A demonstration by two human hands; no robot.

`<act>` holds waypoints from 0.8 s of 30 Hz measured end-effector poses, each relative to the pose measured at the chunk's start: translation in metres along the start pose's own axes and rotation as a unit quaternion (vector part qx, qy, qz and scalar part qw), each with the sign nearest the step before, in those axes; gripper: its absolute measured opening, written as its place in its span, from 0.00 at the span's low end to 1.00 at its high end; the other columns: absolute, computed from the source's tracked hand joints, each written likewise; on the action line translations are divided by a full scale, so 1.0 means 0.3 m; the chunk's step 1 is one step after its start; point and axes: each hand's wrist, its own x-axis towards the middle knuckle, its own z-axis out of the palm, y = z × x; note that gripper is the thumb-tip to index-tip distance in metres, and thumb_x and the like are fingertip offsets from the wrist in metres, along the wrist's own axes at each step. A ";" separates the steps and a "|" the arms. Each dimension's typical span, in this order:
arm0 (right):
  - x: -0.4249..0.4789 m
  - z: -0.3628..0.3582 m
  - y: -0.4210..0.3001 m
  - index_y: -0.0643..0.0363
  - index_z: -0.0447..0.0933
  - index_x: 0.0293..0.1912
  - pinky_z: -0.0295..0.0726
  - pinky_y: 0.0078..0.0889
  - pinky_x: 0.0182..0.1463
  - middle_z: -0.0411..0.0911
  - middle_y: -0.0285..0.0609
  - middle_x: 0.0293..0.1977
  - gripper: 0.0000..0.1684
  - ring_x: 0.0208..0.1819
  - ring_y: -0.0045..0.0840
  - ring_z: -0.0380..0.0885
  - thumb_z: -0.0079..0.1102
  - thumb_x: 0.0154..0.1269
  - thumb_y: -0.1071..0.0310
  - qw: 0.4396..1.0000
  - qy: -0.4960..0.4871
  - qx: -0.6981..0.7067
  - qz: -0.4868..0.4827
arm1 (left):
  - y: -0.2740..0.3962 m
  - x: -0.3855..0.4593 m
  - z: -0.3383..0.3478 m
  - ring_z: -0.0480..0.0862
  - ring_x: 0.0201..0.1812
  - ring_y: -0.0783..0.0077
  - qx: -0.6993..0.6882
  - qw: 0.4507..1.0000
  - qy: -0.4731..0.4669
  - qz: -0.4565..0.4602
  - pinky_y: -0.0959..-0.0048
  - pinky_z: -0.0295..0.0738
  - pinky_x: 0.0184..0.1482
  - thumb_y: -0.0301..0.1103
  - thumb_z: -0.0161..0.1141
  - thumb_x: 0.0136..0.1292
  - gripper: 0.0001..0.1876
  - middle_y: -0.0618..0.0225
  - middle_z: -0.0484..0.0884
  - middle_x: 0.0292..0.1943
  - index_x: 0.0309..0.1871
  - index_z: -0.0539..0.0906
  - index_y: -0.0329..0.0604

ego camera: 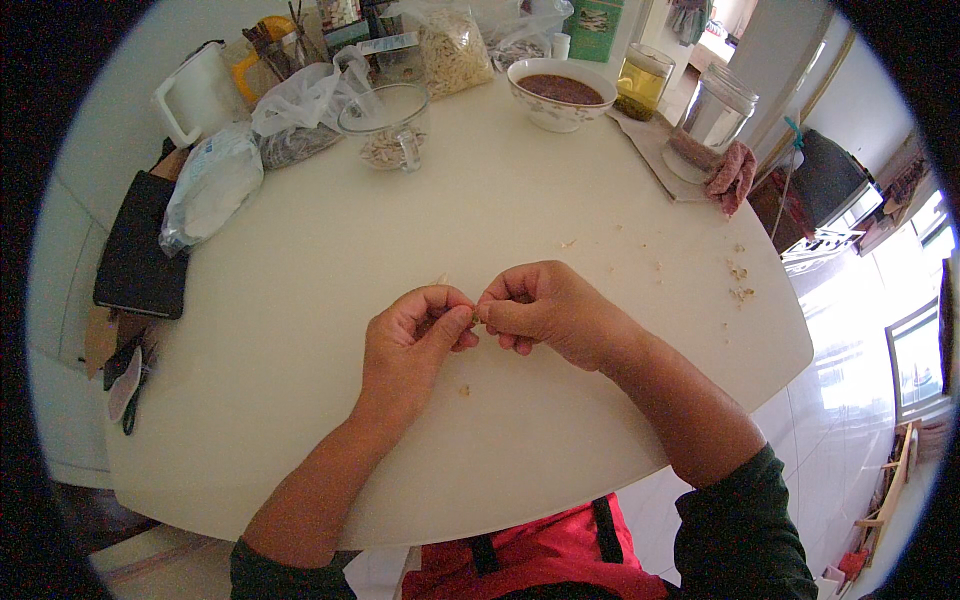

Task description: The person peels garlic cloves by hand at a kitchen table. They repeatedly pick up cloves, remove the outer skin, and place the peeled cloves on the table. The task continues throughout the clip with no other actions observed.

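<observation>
My left hand [416, 337] and my right hand [544, 311] meet over the middle of the pale table [315, 247]. Thumb and index finger of each pinch a tiny greenish-brown seed [475, 318], mostly hidden by the fingertips. A pale seed or shell piece [443, 278] lies just behind my left hand's fingers. Closer to me, one small brownish crumb [465, 390] rests on the tabletop. Farther back, a glass cup with a handle [384, 127] holds pale seeds, probably pumpkin seeds.
A patterned bowl of dark reddish liquid [561, 94], a glass of yellowish drink [643, 81] and a glass jar [712, 112] stand at the back right, beside a reddish cloth [730, 178]. Shell crumbs [741, 294] are scattered at right. Plastic bags [214, 187] and a black case [142, 244] line the left.
</observation>
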 end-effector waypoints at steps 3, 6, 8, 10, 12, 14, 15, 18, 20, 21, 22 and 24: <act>-0.001 0.002 -0.001 0.63 0.72 0.30 0.68 0.14 0.24 0.72 0.33 0.21 0.10 0.22 0.13 0.70 0.55 0.56 0.64 1.000 0.006 0.007 0.000 | 0.007 -0.004 0.001 0.77 0.28 0.80 -0.002 1.000 0.004 0.001 0.83 0.74 0.32 0.27 0.53 0.59 0.05 0.69 0.77 0.28 0.35 0.75 0.35; -0.008 -0.002 -0.012 0.63 0.73 0.30 0.69 0.14 0.25 0.72 0.33 0.22 0.10 0.23 0.13 0.70 0.55 0.56 0.65 1.000 0.001 0.016 0.002 | 0.004 -0.001 0.001 0.77 0.28 0.80 -0.006 1.000 0.002 -0.004 0.82 0.75 0.32 0.27 0.53 0.59 0.05 0.68 0.77 0.28 0.35 0.75 0.35; -0.010 -0.005 -0.013 0.63 0.73 0.30 0.69 0.14 0.25 0.72 0.33 0.22 0.10 0.23 0.13 0.70 0.55 0.56 0.64 1.000 -0.002 0.013 0.000 | 0.006 0.000 0.003 0.78 0.27 0.80 -0.005 1.000 -0.003 -0.005 0.82 0.75 0.32 0.27 0.53 0.59 0.05 0.68 0.78 0.28 0.35 0.75 0.35; -0.004 0.000 -0.009 0.63 0.73 0.30 0.69 0.14 0.25 0.72 0.33 0.22 0.10 0.23 0.13 0.70 0.55 0.56 0.64 1.000 -0.002 0.004 -0.004 | 0.002 -0.001 -0.004 0.78 0.27 0.80 -0.005 1.000 -0.004 -0.008 0.82 0.75 0.32 0.27 0.53 0.59 0.05 0.68 0.78 0.28 0.35 0.75 0.35; -0.005 0.002 -0.011 0.63 0.73 0.30 0.69 0.14 0.25 0.72 0.33 0.22 0.11 0.23 0.13 0.70 0.55 0.56 0.64 1.000 -0.004 -0.005 -0.005 | 0.002 -0.002 -0.006 0.78 0.27 0.80 0.000 1.000 -0.004 -0.009 0.83 0.75 0.32 0.27 0.53 0.59 0.05 0.68 0.78 0.28 0.35 0.76 0.35; -0.004 0.002 -0.006 0.64 0.73 0.30 0.69 0.15 0.24 0.72 0.34 0.21 0.11 0.22 0.14 0.70 0.55 0.55 0.64 1.000 -0.003 -0.005 -0.012 | 0.005 -0.003 -0.003 0.78 0.27 0.80 0.011 1.000 -0.003 -0.008 0.83 0.75 0.32 0.27 0.53 0.58 0.05 0.68 0.78 0.28 0.35 0.76 0.35; 0.000 0.000 0.005 0.64 0.73 0.29 0.69 0.15 0.24 0.72 0.35 0.20 0.11 0.21 0.15 0.69 0.54 0.55 0.64 1.000 -0.001 0.000 -0.019 | 0.003 -0.002 -0.002 0.78 0.27 0.80 0.008 1.000 -0.003 -0.004 0.83 0.75 0.32 0.27 0.53 0.58 0.05 0.68 0.78 0.28 0.35 0.76 0.35; 0.000 0.003 0.001 0.63 0.73 0.28 0.68 0.16 0.23 0.72 0.35 0.20 0.12 0.20 0.15 0.69 0.54 0.54 0.63 1.000 0.000 0.004 -0.007 | -0.001 -0.002 -0.001 0.78 0.28 0.80 0.000 1.000 0.000 0.004 0.83 0.74 0.32 0.27 0.53 0.58 0.05 0.68 0.78 0.28 0.35 0.75 0.35; 0.000 0.004 -0.001 0.63 0.73 0.27 0.68 0.15 0.23 0.72 0.35 0.19 0.12 0.21 0.14 0.68 0.54 0.54 0.62 0.999 -0.009 0.034 0.008 | 0.001 -0.005 -0.004 0.78 0.28 0.80 -0.004 1.000 0.002 0.005 0.82 0.74 0.32 0.26 0.53 0.58 0.04 0.68 0.78 0.28 0.35 0.75 0.35; 0.004 0.001 0.009 0.62 0.73 0.27 0.68 0.15 0.24 0.72 0.35 0.20 0.12 0.21 0.14 0.68 0.54 0.55 0.62 0.998 -0.016 0.066 0.014 | -0.001 -0.005 -0.003 0.78 0.28 0.80 -0.014 1.000 -0.001 0.014 0.83 0.74 0.33 0.26 0.53 0.59 0.04 0.68 0.77 0.29 0.36 0.75 0.36; 0.005 -0.003 0.016 0.62 0.73 0.27 0.68 0.15 0.24 0.72 0.35 0.20 0.12 0.21 0.14 0.68 0.54 0.55 0.61 0.995 -0.022 0.097 0.020 | -0.004 -0.006 -0.002 0.78 0.29 0.80 -0.025 0.999 -0.005 0.023 0.83 0.74 0.33 0.26 0.53 0.59 0.04 0.68 0.77 0.29 0.36 0.75 0.36; 0.008 -0.003 0.019 0.62 0.73 0.27 0.68 0.15 0.23 0.72 0.35 0.20 0.12 0.20 0.14 0.68 0.54 0.55 0.62 0.996 -0.008 0.086 0.011 | -0.006 -0.005 -0.003 0.78 0.30 0.80 -0.036 0.999 -0.008 0.031 0.82 0.74 0.34 0.25 0.52 0.59 0.04 0.68 0.77 0.30 0.37 0.74 0.36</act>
